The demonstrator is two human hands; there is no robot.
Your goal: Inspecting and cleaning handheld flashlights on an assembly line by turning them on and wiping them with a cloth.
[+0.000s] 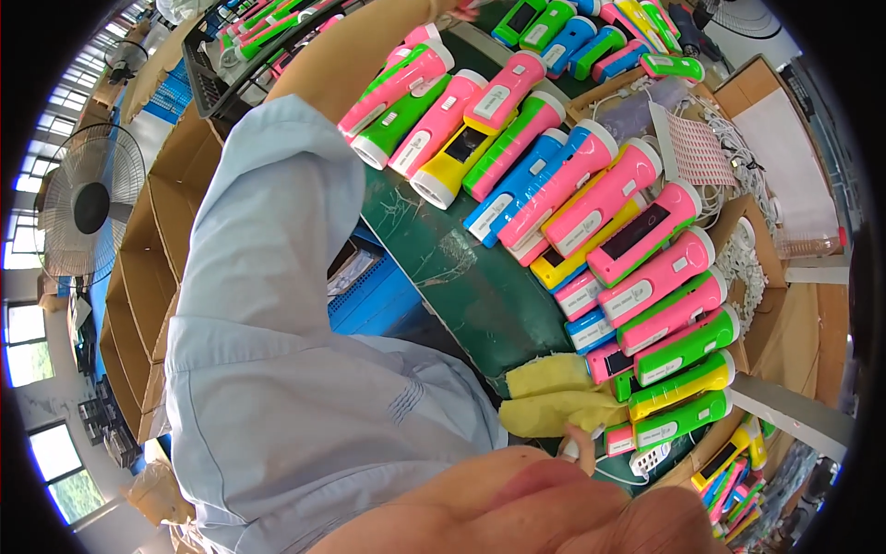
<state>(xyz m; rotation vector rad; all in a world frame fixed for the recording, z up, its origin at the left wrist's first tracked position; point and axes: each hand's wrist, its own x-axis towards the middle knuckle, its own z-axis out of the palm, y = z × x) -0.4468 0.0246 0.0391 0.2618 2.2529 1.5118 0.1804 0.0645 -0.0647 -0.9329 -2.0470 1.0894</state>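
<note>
Flashlights (pixel 554 194), pink, green, blue, yellow, lie in rows on green worktop (pixel 461 282). Black crate (pixel 199 69), upper left, holds more; so does carton (pixel 711 458), lower right. Open carton (pixel 773 323) at right: white cables (pixel 744 263). Pale labels on flashlights; print too small to read. Right hand (pixel 579 447) by yellow cloth (pixel 554 407), fingers curled at whitish piece (pixel 571 451), grip unclear. Left hand (pixel 456 9) cut by top edge, near flashlights; its fingers can't be judged.

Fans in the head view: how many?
3: a large wire-caged fan at the left, a smaller fan above it, farther back, and a cut-off fan at the top right edge. Others may be hidden.
</note>
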